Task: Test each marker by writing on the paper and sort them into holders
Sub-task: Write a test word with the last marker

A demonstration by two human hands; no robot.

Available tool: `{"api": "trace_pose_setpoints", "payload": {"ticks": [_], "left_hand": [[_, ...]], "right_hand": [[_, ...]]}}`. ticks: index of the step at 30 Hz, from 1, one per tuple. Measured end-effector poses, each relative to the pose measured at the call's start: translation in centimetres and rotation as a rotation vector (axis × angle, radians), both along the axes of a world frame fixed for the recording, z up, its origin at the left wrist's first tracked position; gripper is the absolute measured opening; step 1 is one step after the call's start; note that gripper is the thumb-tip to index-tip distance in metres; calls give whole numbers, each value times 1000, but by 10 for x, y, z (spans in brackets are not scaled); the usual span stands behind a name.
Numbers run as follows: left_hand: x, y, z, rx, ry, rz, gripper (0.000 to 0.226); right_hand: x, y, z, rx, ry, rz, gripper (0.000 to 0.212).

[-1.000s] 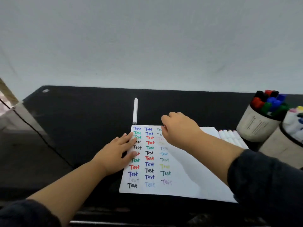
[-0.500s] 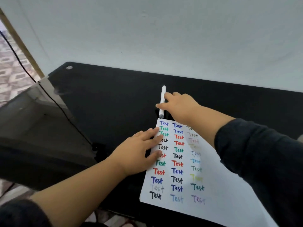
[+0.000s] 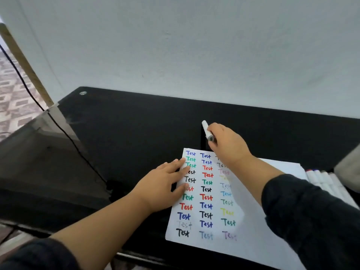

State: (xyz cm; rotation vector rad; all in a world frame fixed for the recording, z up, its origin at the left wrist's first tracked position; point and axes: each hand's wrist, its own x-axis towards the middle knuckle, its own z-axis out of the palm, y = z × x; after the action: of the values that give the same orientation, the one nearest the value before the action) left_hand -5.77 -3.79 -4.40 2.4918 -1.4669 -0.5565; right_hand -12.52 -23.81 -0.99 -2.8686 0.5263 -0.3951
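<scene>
— Where's the paper (image 3: 251,227)?
— Flat on the bench (image 3: 136,133), near its front edge.
— And the marker (image 3: 206,130)?
— Just behind the paper's far edge. More markers (image 3: 327,182) lie in a row at the paper's right.

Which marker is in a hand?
The white marker beyond the paper, gripped by the right hand. The other markers lie untouched at the paper's right edge.

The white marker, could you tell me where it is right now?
In the head view, the white marker is gripped in the right hand, just beyond the paper's far edge.
</scene>
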Motion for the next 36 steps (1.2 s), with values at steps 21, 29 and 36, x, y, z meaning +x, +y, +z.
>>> {"api": "trace_pose_setpoints", "payload": {"ticks": [21, 29, 36], "left_hand": [[-61, 13, 40, -262, 50, 235, 49], [-78, 20, 33, -372, 166, 354, 35], [-80, 13, 21, -392, 72, 336, 39]], "right_hand": [[-122, 89, 18, 1281, -681, -462, 14], [-125, 98, 6, 1527, -777, -403, 22], [-120, 94, -2, 1442, -650, -384, 9]]}}
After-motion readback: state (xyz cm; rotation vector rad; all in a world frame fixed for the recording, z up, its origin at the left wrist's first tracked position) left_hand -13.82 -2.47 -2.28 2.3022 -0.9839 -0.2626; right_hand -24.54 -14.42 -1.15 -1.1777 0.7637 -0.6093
